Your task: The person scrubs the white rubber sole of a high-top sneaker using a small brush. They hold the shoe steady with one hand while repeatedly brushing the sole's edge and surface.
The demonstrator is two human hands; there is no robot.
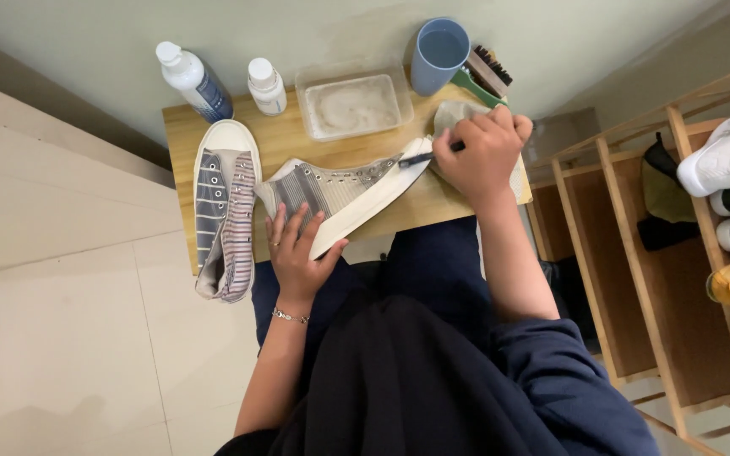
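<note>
A grey striped high-top sneaker (344, 190) lies on its side across the small wooden table (181, 127). My left hand (297, 253) grips its heel end, fingers spread over the canvas. My right hand (482, 152) is closed on a small dark-handled brush (422, 158), whose tip touches the toe end of the sneaker. The matching sneaker (224, 211) lies flat at the table's left side, sole rim and laces up. A pale cloth (456, 112) sits under my right hand.
At the table's back stand two white bottles (194, 82) (265, 85), a clear tub (353, 105) of cloudy liquid, a blue cup (438, 55) and a green-handled scrub brush (485, 78). A wooden shoe rack (635, 219) with several shoes stands at the right.
</note>
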